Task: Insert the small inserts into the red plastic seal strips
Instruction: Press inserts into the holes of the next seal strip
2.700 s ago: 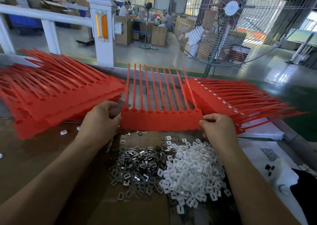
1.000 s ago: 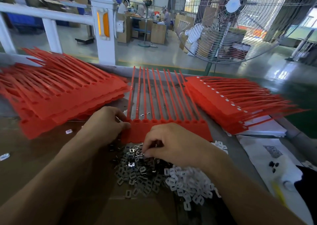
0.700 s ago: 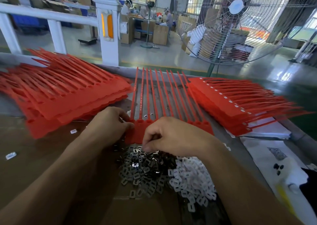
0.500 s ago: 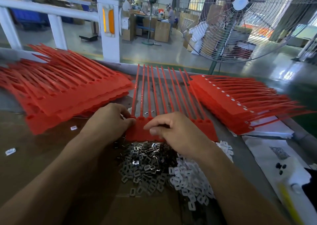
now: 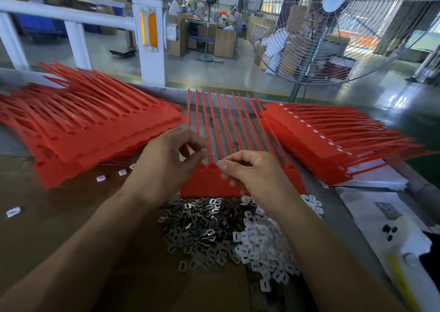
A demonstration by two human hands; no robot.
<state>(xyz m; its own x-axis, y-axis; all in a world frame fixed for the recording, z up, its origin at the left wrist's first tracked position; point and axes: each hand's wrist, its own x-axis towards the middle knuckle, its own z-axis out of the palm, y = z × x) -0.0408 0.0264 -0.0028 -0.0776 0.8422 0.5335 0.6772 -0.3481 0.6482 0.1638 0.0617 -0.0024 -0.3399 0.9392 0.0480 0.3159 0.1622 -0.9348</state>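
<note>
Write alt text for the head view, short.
Two bare hands work over a comb-like red seal strip lying on a workbench: the right hand pinches a small insert at the strip's head, and the left hand hovers beside it. Piles of metal inserts and white inserts lie nearer; stacks of red strips flank both sides.

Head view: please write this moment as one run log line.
seal strip flat | right hand pinches small insert | left hand hovers
</note>
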